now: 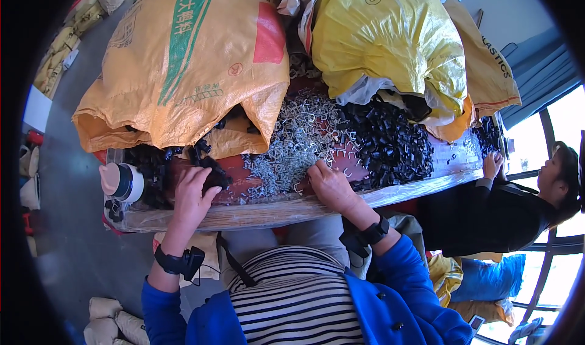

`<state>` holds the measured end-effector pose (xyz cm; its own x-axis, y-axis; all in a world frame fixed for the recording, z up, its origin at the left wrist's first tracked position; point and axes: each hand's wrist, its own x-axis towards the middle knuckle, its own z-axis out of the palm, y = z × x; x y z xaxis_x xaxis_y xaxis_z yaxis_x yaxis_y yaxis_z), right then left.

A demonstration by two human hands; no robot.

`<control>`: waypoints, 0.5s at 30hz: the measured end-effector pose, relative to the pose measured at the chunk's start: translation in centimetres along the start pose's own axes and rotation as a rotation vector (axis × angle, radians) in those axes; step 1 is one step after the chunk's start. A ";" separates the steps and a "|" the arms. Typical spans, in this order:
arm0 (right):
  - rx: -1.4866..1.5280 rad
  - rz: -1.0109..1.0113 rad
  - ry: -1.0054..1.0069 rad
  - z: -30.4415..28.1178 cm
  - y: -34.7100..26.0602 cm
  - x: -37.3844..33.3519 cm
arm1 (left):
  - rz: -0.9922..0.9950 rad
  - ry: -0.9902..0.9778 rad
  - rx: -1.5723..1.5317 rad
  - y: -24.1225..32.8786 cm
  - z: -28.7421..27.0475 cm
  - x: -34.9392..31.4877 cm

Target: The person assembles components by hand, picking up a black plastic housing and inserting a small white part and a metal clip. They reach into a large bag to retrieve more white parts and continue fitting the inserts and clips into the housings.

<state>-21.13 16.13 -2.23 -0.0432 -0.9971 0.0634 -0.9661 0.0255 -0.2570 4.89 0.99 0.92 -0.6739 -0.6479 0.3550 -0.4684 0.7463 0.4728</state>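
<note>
My left hand [194,197] is at the near edge of the table, its fingers and thumb curled around a dark black plastic piece [217,176]. More black pieces lie beside and behind it. To its right, the fingers of my right hand [332,185] are pinched together at the near edge of a heap of small silvery U-shaped metal clips [298,139]. Whatever those fingertips hold is too small or hidden to tell. A heap of small black plastic parts [390,147] lies just right of that hand.
A large orange woven sack [201,59] and a yellow sack [390,34] stand at the back. A white-and-dark lidded cup [130,183] is at the left corner. The table's front edge [262,214] is plastic-wrapped. At the right, another person's hand [491,165] reaches the table.
</note>
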 end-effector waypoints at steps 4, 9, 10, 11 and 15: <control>-0.121 -0.046 0.029 -0.2 0.1 0.0 | -0.153 -0.190 -0.105 -0.3 0.4 -0.9; -0.126 -0.033 0.036 -0.3 -0.2 -0.2 | -0.123 -0.189 -0.097 -0.2 0.1 -0.8; -0.082 -0.016 0.056 -0.3 -0.2 -0.3 | -0.152 -0.191 -0.132 -0.1 -0.1 -0.7; -0.039 0.001 0.077 -0.3 -0.2 -0.4 | -0.181 -0.193 -0.167 0.0 -0.1 -0.7; 0.268 0.044 0.196 -1.0 0.3 -0.8 | -0.202 -0.131 -0.327 -0.3 0.3 0.0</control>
<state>-21.58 17.02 -1.41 -0.1565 -0.9618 0.2246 -0.8618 0.0219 -0.5068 4.89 0.84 0.58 -0.6638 -0.7360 0.1328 -0.4070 0.5044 0.7615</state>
